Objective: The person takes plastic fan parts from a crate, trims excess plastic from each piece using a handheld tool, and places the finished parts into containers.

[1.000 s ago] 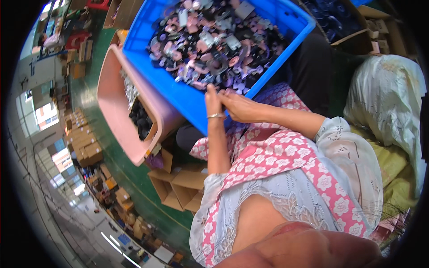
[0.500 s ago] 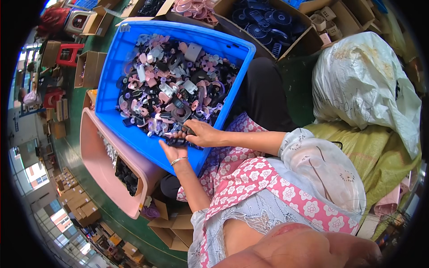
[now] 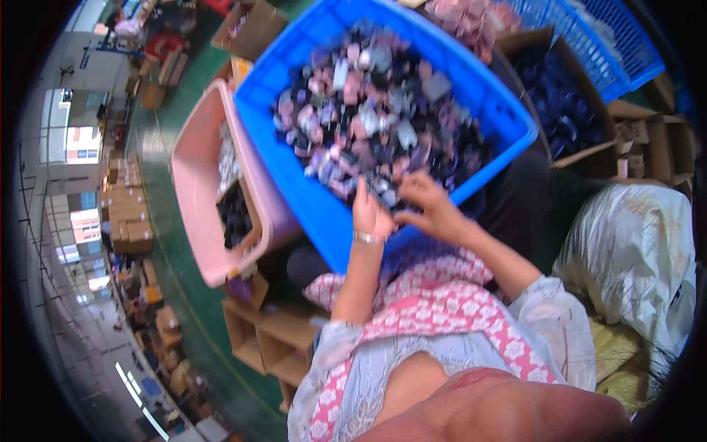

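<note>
A large blue plastic crate (image 3: 486, 96) rests tilted on my lap, heaped with several small pink, grey and black parts (image 3: 372, 110). My left hand (image 3: 370, 212), with a thin bracelet at the wrist, reaches over the crate's near rim, fingers down among the parts. My right hand (image 3: 429, 206) sits just beside it at the same rim, fingers curled around a small dark part (image 3: 388, 193). Blur hides whether the left hand grips anything.
A pink bin (image 3: 199, 184) with dark pieces inside stands left of the crate. Cardboard boxes (image 3: 258, 335) sit below it on the green floor. At the right lie a white sack (image 3: 633, 250), a box of dark parts (image 3: 567, 103) and a blue basket (image 3: 596, 37).
The view has swung, so the crate now sits higher and more central. Both hands stay together at the crate's near rim, still picking among the parts.
</note>
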`<state>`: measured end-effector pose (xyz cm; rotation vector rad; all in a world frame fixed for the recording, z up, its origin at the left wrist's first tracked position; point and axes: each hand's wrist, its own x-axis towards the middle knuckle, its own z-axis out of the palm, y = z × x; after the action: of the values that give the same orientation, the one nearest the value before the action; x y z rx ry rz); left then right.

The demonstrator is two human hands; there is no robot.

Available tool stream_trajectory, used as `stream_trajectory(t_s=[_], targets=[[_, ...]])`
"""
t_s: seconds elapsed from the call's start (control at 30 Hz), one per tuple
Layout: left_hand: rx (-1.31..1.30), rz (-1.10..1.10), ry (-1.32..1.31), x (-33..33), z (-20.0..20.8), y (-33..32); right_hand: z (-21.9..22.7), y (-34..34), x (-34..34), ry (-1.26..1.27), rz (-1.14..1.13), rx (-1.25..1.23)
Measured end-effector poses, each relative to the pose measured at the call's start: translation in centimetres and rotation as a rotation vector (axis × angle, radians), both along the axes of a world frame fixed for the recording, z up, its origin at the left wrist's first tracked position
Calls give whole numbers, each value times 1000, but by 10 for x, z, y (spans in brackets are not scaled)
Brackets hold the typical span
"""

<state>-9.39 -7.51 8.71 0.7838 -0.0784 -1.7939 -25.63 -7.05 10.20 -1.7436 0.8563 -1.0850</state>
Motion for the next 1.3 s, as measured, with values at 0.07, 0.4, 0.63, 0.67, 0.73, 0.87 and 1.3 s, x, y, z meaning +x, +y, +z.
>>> stream_trajectory(t_s=[0.07,0.4,0.63,0.67,0.73,0.87,1.3], targets=[[9,-128,122,2,-6,2,-4,-7,-1,33,22,137],[108,-253,-380,37,-45,28,16,-223,-64,169,-198,413],[284,-312,-430,34,-57,41,70,-445,-70,-180,-710,314],[301,-311,-445,34,-58,43,61,-440,-58,-95,-628,299],[289,-311,-486,41,-65,44,45,-420,-38,46,-481,210],[256,-361,-606,46,-66,41,33,-324,-37,97,-211,376],[40,-528,-799,78,-66,-30,-122,-256,-15,793,153,292]])
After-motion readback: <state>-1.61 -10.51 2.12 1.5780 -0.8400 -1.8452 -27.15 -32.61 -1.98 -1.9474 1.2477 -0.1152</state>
